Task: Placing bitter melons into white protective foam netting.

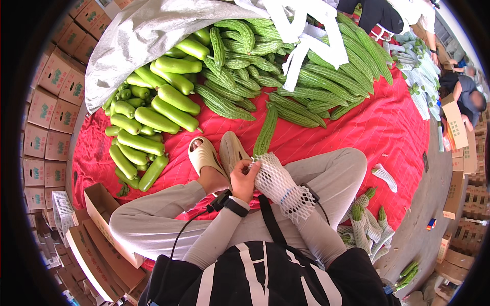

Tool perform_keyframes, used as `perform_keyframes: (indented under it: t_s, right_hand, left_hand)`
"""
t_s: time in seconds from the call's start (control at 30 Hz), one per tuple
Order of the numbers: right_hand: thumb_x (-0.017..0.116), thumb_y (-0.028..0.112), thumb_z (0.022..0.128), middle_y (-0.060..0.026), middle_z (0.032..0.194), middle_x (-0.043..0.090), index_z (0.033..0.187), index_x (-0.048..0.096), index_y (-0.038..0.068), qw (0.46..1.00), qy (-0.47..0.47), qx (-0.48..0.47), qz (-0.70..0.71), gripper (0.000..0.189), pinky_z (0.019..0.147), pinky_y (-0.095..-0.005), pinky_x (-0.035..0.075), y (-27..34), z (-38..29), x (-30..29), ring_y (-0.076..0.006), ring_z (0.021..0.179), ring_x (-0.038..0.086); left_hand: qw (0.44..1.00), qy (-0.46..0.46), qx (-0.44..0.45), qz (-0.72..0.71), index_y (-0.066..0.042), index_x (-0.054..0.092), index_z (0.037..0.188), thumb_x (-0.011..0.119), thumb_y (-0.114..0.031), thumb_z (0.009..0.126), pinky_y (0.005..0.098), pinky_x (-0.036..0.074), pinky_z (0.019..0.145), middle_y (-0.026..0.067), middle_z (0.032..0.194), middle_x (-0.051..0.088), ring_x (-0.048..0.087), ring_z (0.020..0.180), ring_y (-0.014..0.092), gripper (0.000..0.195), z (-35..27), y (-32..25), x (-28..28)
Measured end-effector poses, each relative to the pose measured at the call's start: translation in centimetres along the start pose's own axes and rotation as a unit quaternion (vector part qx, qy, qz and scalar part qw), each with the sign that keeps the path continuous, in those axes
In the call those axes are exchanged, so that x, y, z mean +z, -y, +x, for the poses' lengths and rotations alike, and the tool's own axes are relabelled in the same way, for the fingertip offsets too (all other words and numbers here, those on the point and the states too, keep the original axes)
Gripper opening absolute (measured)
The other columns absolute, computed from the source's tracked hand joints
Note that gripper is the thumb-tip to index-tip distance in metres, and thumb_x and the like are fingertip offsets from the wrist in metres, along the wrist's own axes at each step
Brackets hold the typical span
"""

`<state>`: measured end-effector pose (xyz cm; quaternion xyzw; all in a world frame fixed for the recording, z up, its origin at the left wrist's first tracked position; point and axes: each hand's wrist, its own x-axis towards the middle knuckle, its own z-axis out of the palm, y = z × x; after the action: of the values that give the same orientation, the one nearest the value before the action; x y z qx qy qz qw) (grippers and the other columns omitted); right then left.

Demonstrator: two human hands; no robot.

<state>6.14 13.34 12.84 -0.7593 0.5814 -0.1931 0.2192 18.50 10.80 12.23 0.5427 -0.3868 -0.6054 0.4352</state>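
Observation:
A white foam net sleeve (270, 178) is drawn over my right hand (275, 186) and wrist, with the flared end lying on my forearm. One bitter melon (266, 132) points away from me, its near end at the sleeve's far opening. My right fingers are hidden by the mesh and seem to hold that end. At the same opening, my left hand (244, 179) pinches the net's edge between thumb and fingers. A large pile of bitter melons (321, 86) lies beyond my feet. Light-green gourds (155, 118) are heaped to its left.
Red cloth (214, 132) covers the floor. White foam nets (314, 38) lie on the pile; netted melons (365, 225) lie right of my knee. Cardboard boxes (111, 218) stand at left, with stacked cartons (46, 134) behind. Other people (469, 97) sit at upper right.

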Motion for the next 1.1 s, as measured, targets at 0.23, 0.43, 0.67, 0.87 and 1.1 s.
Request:
perform_keyframes:
  t_s: [0.23,0.43,0.67,0.87,1.1]
  right_hand:
    - [0.055,0.015,0.084,-0.0167,0.108,0.061,0.118,0.055,0.006,0.994,0.035,0.057,-0.091,0.036,0.095,-0.0448,0.042,-0.5,0.5,0.9,-0.0326,0.104,0.057]
    - [0.050,0.017,0.094,-0.0132,0.123,0.055,0.133,0.045,0.002,0.917,-0.033,0.058,0.393,0.042,0.107,-0.0377,0.037,-2.3,-2.9,0.1,-0.0256,0.115,0.052]
    - [0.051,0.016,0.094,-0.0114,0.132,0.053,0.137,0.042,0.002,0.927,0.023,0.015,0.374,0.046,0.112,-0.0353,0.031,-1.6,-6.4,-4.7,-0.0231,0.124,0.047]
    - [0.059,0.010,0.086,-0.0149,0.134,0.051,0.131,0.049,0.003,0.838,-0.041,0.171,0.516,0.047,0.110,-0.0363,0.034,-1.9,-9.2,-7.5,-0.0278,0.127,0.046]
    - [0.056,0.007,0.089,-0.0164,0.132,0.053,0.123,0.056,-0.001,0.997,-0.069,-0.037,0.008,0.036,0.102,-0.0327,0.041,1.4,-8.2,-12.9,-0.0266,0.121,0.052]
  left_hand:
    - [0.988,-0.073,0.088,-0.100,-0.002,0.053,0.088,0.066,-0.008,0.090,0.0186,0.039,0.058,-0.0015,0.076,0.058,0.050,0.066,0.003,0.015,1.5,1.0,1.7]
    - [0.991,-0.050,0.088,-0.092,-0.001,0.056,0.090,0.067,-0.008,0.089,0.0202,0.045,0.062,0.0029,0.078,0.064,0.058,0.070,0.006,0.012,5.8,2.9,2.5]
    - [0.986,0.064,0.155,0.021,-0.001,0.061,0.090,0.070,-0.009,0.086,0.0211,0.045,0.060,0.0002,0.076,0.064,0.055,0.067,0.004,0.012,6.9,0.6,5.7]
    - [0.964,0.118,0.219,0.088,-0.001,0.064,0.091,0.072,-0.006,0.084,0.0205,0.047,0.063,0.0001,0.078,0.065,0.056,0.069,0.004,0.012,6.1,-1.3,7.7]
    - [0.970,0.076,0.225,-0.046,0.000,0.063,0.093,0.070,-0.004,0.086,0.0196,0.046,0.064,-0.0003,0.080,0.064,0.056,0.070,0.004,0.011,9.0,-3.5,7.0]
